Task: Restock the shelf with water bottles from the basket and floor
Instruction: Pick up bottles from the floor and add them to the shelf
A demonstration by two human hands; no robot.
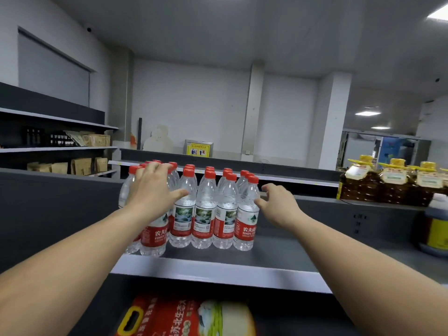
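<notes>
Several clear water bottles with red caps and red-and-white labels stand in tight rows on the dark grey top shelf. My left hand lies spread over the leftmost bottles, fingers across their necks and shoulders, holding none of them. My right hand is open beside the rightmost front bottle, thumb tip close to its side. No basket or floor is in view.
Amber oil jugs with yellow caps stand on the shelf at the right. A red and yellow rice bag lies on the shelf below. Shelves at the left hold dark bottles and brown paper bags.
</notes>
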